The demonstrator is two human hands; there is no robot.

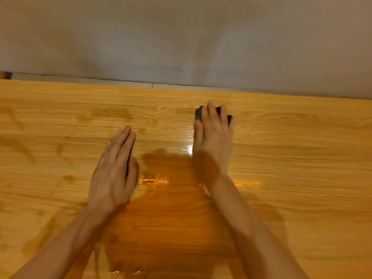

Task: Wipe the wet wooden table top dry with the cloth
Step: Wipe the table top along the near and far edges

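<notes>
Looking down from the head camera, which is the only view, so it's pretty simple: the right hand [213, 133] is flat on top of the dark cloth [198, 114], fingers spread and straight, pressing it onto the wooden table top [302, 158] a little short of the far edge, roughly mid-width. Only bits of the cloth poke out past the fingertips and between the fingers, so I can't really tell its full shape or how it's folded. The left hand [114, 170] is also flat on the wood, fingers straight and together, holding nothing, sitting closer to the near edge and to the left of the right one. Now the bit that matters, I'd say: the big wet patch [167, 208] lies between the two forearms and runs from about the middle of the table back toward the near edge, so it's on the near-left side of the cloth hand. There's also a shiny wet streak [188, 141] touching the left side of the right hand. Fainter damp smudges show out toward the left edge too. My guess is the cloth needs dragging back toward the near edge and a bit leftward through that patch, and the right hand's the one to do it since it already has the cloth. Most of the drying looks still undone.
</notes>
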